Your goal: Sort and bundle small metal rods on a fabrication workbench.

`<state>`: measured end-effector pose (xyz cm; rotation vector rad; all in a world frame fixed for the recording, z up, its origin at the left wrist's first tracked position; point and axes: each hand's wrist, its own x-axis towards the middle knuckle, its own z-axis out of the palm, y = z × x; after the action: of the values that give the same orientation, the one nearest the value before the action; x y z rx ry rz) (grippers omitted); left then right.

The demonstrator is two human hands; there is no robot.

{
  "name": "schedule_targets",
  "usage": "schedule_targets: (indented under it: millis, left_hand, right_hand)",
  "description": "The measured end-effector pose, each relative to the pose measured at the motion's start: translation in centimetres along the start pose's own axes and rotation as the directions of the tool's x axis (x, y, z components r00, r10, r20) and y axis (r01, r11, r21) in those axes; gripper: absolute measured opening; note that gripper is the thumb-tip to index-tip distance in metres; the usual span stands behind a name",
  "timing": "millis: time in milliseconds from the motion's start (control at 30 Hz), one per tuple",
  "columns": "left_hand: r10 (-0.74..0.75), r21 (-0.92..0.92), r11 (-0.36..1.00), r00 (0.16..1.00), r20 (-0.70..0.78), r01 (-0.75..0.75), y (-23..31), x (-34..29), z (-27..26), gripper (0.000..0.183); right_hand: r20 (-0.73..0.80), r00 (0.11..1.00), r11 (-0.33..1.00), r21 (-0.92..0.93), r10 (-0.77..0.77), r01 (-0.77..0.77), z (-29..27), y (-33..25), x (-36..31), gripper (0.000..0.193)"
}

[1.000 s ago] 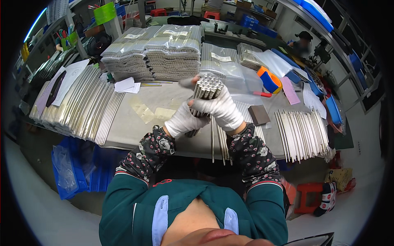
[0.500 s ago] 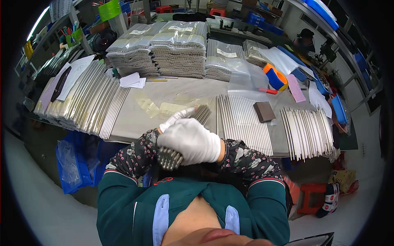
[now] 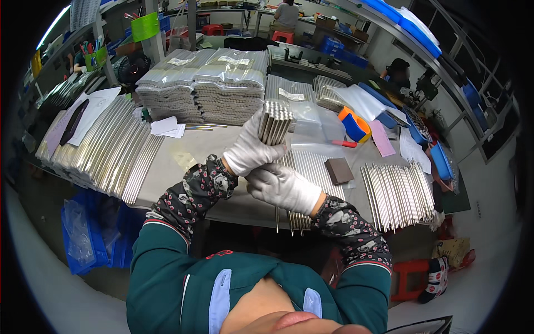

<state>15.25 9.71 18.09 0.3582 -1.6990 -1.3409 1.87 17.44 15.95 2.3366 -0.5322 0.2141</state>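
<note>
In the middle of the head view, my white-gloved left hand (image 3: 249,149) grips a tight bundle of thin metal rods (image 3: 275,125), its upper end tilted up toward me. Just below, my gloved right hand (image 3: 285,188) is closed with bent fingers around the lower part of the bundle, which the gloves mostly hide. Behind my right hand lies a row of loose metal rods (image 3: 314,162), several of their ends jutting past the table's near edge. A dark brown block (image 3: 339,171) rests on that row. Farther right is another row of rods (image 3: 397,195).
Bagged rods (image 3: 231,92) are stacked high at the back. More bagged rods (image 3: 105,147) cover the left of the grey table (image 3: 167,172). A blue-and-orange tape roll (image 3: 354,124), a pink sheet (image 3: 382,139) and blue trays (image 3: 440,161) lie at the right. Blue bins (image 3: 89,236) stand below left.
The bundle has risen and swung from lying tilted near my body to standing over the table. My right hand has dropped below the left, which now shows fully. The view has shifted slightly.
</note>
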Motion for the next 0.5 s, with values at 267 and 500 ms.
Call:
schedule_targets:
  millis: [267, 500]
  left_hand:
    - [0.106, -0.046, 0.993, 0.991, -0.08, -0.11, -3.5, 0.0, -0.6, 0.063]
    - [0.023, -0.087, 0.996, 0.999, -0.032, -0.026, -3.7, 0.4, -0.5, 0.073]
  right_hand:
    - [0.103, 0.323, 0.323, 0.014, 0.941, -0.946, -0.2, 3.0, -12.8, 0.066]
    - [0.471, -0.145, -0.037, -0.231, 0.87, -0.972, 3.0, 1.5, -16.8, 0.076]
